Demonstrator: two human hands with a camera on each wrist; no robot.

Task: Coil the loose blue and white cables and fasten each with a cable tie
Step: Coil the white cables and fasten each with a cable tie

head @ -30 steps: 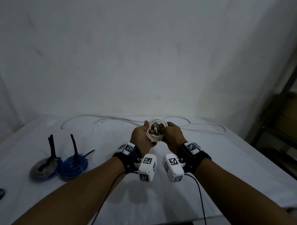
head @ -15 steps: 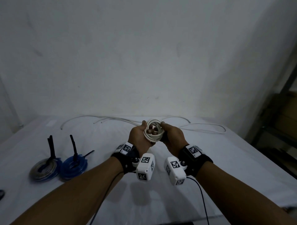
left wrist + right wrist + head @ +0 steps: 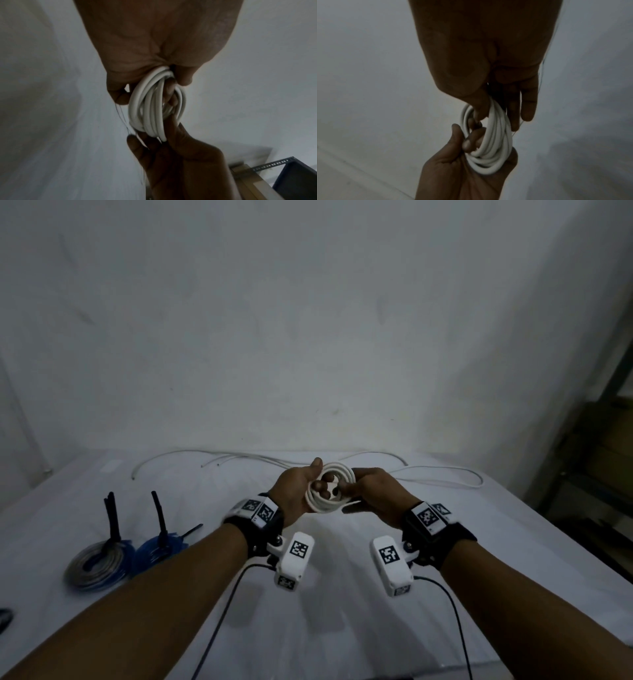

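Both hands hold a small white cable coil (image 3: 337,474) in the air above the white table (image 3: 342,628). My left hand (image 3: 313,477) cups its left side, thumb up over the top and fingertips inside the loop. My right hand (image 3: 352,484) pinches the right side. In the left wrist view the white cable coil (image 3: 150,105) runs from the left hand (image 3: 154,75) to the right hand (image 3: 171,155). In the right wrist view the right hand (image 3: 496,115) has its thumb through the white cable coil (image 3: 493,146), and the left hand (image 3: 467,155) holds it from below.
At the left of the table lie a tied blue coil (image 3: 156,554) and a grey-and-blue coil (image 3: 94,565), each with a black tie end sticking up. Loose white cables (image 3: 445,479) trail along the far edge. Dark shelving (image 3: 599,491) stands to the right.
The coil has turned so that its open loop faces me more fully. My wrists have moved apart, and the left thumb now sits up over the coil's top.
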